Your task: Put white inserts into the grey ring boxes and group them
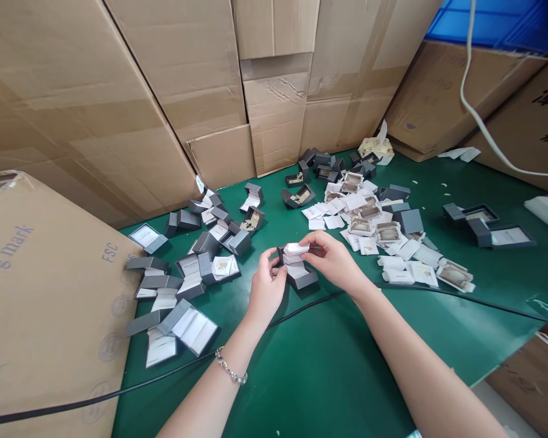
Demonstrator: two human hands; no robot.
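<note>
two bare hands work at one open, hinged grey presentation box point(302, 281), which stands on the green tabletop point(329, 383) in front of the person, between two heaps. the left hand point(268, 285) grasps the box's left side, fingers curled around the raised lid; the right hand point(332, 258) pinches one folded white insert point(296, 248) at the lid between thumb and fingertips.

a hard pinch could crease the insert, thin as it looks; a slack left grip might let the hinged lid drop or the base skid. one black cable point(9, 417) runs just nearer the person than the box, and could snag it if it were drawn back.

counted: one chain bracelet point(231, 368) on the left wrist, two open grey boxes point(511, 236) at far right, and at least five white trays with beige windows point(388, 232) in the right heap. the grey boxes heaped at left point(194, 328) overlap too much for a sure count, but exceed ten.
</note>
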